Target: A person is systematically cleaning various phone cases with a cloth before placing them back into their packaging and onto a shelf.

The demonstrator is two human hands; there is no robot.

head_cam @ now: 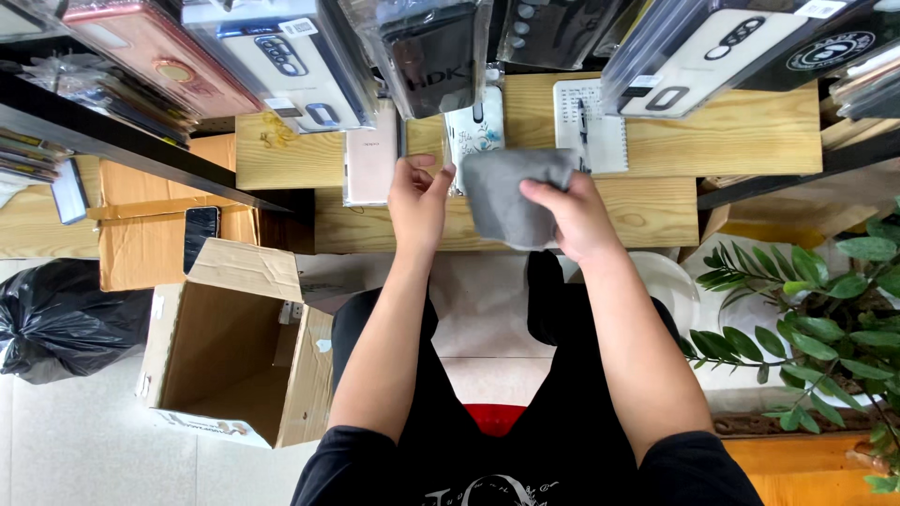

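Looking down, we see our right hand (577, 217) pinching a grey cloth (509, 195) between thumb and fingers, the cloth hanging just above the wooden bench (750, 131). Our left hand (418, 199) is raised just beside the cloth, its fingers curled inward around something thin that we cannot make out; whether it truly grips anything we cannot tell.

Along the top edge hang clear plastic packages of phone cases (309, 56): a pink one at the left, then a white one with a dark oval cutout, a black one in the middle, and more white and black ones to the right, several bearing small white labels at their corners. On the bench lie a pale pink phone case (371, 159), a white floral case (478, 126) and a spiral notebook (592, 117) with a pen on it.

To our left an open cardboard box (234, 347) stands on the pale tiled floor, a black rubbish bag (56, 319) beyond it. A leafy green plant (825, 309) stands at our right.
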